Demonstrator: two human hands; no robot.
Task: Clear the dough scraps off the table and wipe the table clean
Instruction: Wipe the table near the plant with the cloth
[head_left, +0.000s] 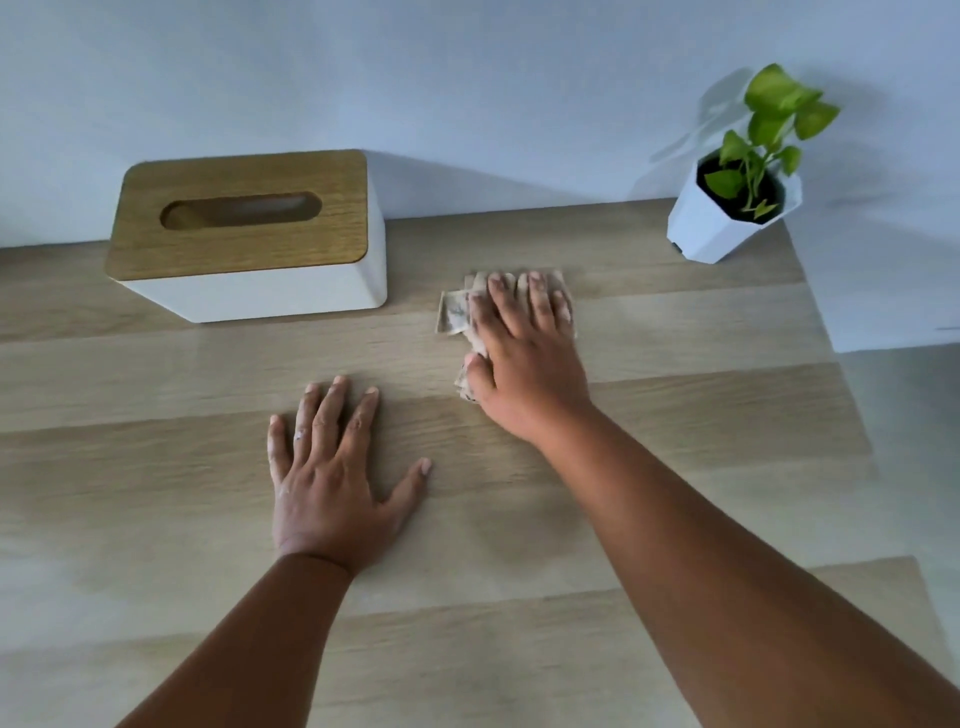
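My right hand lies flat, fingers straight, pressing a crumpled beige tissue onto the wooden table toward its far middle. Most of the tissue is hidden under the palm; its edges stick out on the left and beyond the fingertips. My left hand rests flat on the table nearer to me, fingers spread, holding nothing. Pale specks cling to its fingers. I see no loose dough scraps on the wood.
A white tissue box with a wooden lid stands at the far left against the wall. A small green plant in a white pot sits at the far right corner. The table's right edge runs near the pot.
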